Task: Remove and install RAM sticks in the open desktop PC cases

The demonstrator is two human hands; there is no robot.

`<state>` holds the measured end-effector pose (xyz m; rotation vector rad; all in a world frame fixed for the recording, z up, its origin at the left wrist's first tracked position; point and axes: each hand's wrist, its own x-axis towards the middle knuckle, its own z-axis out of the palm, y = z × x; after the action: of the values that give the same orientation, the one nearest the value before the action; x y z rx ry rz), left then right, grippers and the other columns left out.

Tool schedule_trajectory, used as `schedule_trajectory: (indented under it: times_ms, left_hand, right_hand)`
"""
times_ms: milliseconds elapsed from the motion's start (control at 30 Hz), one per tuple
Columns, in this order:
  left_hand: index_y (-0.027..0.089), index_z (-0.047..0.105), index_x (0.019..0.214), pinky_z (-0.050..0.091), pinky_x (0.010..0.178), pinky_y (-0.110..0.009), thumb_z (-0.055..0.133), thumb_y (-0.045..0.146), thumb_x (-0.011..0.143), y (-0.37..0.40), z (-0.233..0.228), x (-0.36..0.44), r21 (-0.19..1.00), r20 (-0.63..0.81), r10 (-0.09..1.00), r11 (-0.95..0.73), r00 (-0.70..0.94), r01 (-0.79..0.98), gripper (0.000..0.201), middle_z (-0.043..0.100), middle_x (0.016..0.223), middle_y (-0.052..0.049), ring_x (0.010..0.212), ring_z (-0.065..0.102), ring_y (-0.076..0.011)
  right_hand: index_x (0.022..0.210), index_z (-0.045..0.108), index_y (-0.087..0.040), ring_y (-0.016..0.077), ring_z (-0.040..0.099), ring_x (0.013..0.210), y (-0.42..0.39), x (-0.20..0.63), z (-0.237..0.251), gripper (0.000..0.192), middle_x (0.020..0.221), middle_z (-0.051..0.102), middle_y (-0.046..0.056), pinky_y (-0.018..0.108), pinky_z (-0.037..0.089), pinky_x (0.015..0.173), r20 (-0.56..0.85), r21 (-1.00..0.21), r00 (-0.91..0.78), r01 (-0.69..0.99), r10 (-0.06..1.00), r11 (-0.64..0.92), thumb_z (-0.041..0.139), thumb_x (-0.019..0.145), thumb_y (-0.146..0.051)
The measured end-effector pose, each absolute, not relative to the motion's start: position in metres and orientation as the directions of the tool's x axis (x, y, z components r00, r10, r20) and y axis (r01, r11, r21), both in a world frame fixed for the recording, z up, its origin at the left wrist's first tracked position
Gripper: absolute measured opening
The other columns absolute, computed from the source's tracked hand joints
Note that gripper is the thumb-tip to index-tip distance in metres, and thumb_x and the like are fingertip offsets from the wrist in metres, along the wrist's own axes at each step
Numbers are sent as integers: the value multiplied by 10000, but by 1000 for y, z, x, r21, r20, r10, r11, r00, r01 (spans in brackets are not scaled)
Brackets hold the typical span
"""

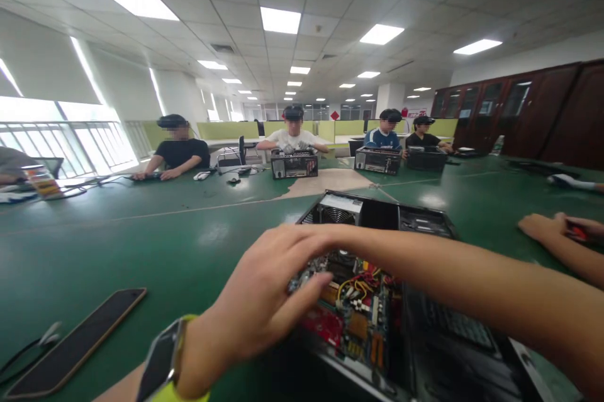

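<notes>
An opened computer case lies in front of me, its red circuit board, coloured wires and power supply with fan showing. My left hand, with a watch on its wrist, is over the case's left side. Its thumb stretches out above the board, apart from the other fingers, which are mostly hidden; I see nothing held. From the right, my right forearm reaches across the case. My right hand meets or overlaps the left one, and its fingers cannot be made out.
A dark flat strip and a cable lie at left on the green table. Several people sit around it, some behind computer cases. At right, a co-worker's hands are around something red. A gloved hand rests farther back.
</notes>
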<state>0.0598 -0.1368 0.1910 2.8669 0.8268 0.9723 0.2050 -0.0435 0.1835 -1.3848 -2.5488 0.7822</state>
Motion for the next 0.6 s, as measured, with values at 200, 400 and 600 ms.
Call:
schedule_trajectory:
  times_ms: [200, 400, 600]
  left_hand:
    - [208, 585, 802, 380, 685, -324, 428, 325, 885, -165, 116, 44, 177, 565, 530, -827, 632, 534, 213, 624, 755, -9, 716, 531, -170]
    - [179, 414, 557, 283, 600, -307, 362, 167, 866, -106, 99, 15, 76, 674, 452, -829, 584, 554, 313, 450, 530, 14, 547, 382, -128]
    - [178, 370, 449, 348, 612, -272, 268, 391, 930, 16, 127, -61, 361, 365, 692, -722, 623, 590, 536, 449, 506, 0, 530, 414, -113]
  right_hand:
    - [634, 625, -138, 106, 426, 518, -21, 332, 175, 488, 566, 536, 1, 244, 314, 532, -292, -211, -650, 760, 702, 615, 410, 876, -504]
    - [505, 477, -167, 117, 389, 526, -49, 378, 121, 600, 542, 479, 24, 272, 284, 579, 84, -108, -409, 903, 909, 416, 215, 929, -499]
    - [582, 588, -164, 122, 441, 506, -56, 293, 148, 569, 552, 520, 24, 244, 259, 486, -185, -283, -359, 911, 915, 300, 273, 905, -511]
